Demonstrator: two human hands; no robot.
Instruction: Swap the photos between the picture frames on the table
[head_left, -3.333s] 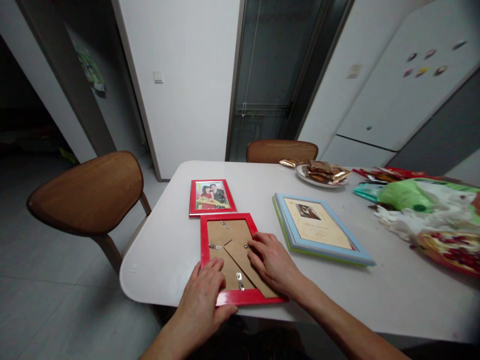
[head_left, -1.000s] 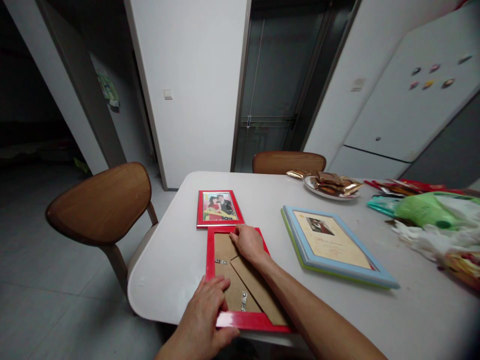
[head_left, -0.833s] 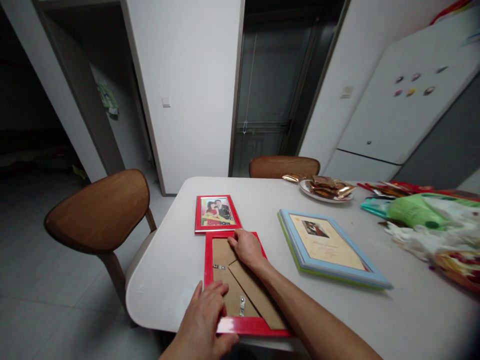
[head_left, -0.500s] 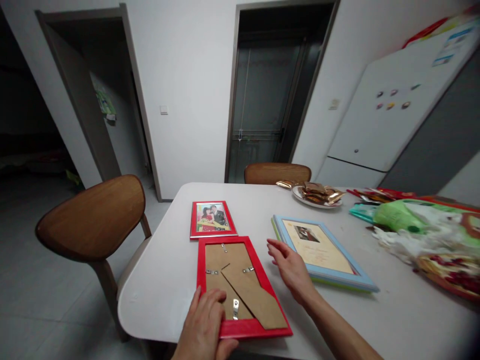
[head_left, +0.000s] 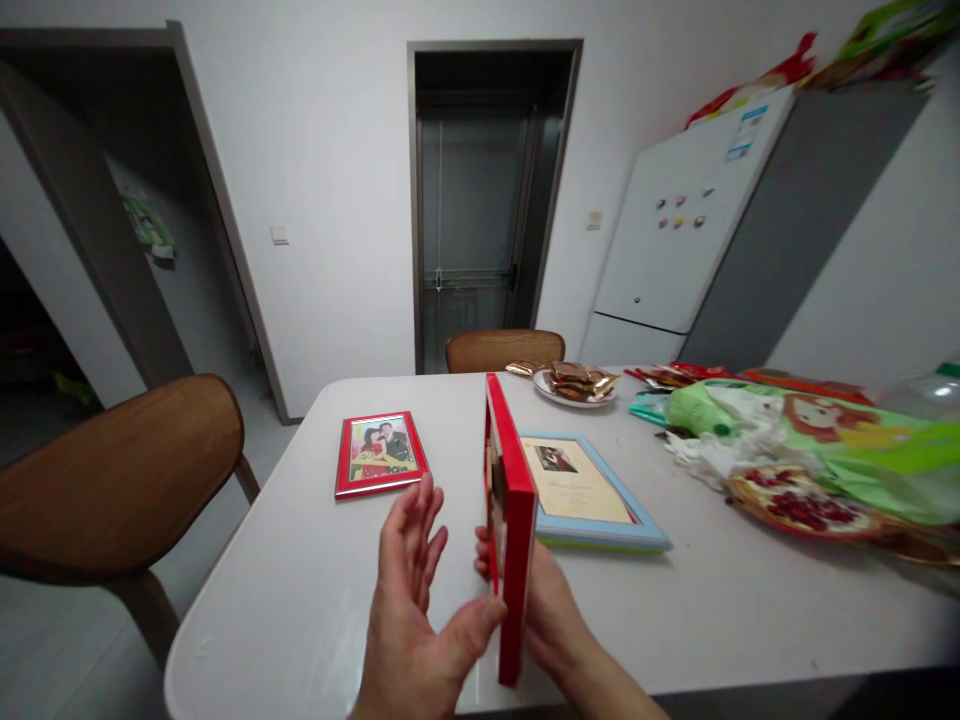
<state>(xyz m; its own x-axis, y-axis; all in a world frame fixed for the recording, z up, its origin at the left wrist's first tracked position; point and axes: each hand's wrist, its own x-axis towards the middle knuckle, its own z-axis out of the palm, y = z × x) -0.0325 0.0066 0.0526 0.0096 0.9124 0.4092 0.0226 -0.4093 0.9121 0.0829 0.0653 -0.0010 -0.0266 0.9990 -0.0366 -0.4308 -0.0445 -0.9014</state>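
A red picture frame (head_left: 517,530) stands upright on its edge above the table, its narrow side turned to me. My right hand (head_left: 551,610) grips it from the right, fingertips curling round to its left side. My left hand (head_left: 420,600) is open on the left, fingers spread upward, with the thumb touching the frame's near edge. Past the left fingertips, a smaller red photo frame (head_left: 382,452) with a picture of a couple lies flat. Right of the upright frame lies a light-blue frame (head_left: 600,485) with a cream sheet, partly hidden behind it.
On the white table (head_left: 300,600), a plate of gold-wrapped packets (head_left: 576,382) sits at the back. To the right are a green package (head_left: 847,430), crumpled tissue (head_left: 720,450) and an opened pomegranate (head_left: 802,505). Wooden chairs (head_left: 127,470) stand left and behind.
The red frame, lying back-up before, is lifted and turned on edge. My right hand has taken hold of it; my left has loosened its fingers. The view has shifted right.
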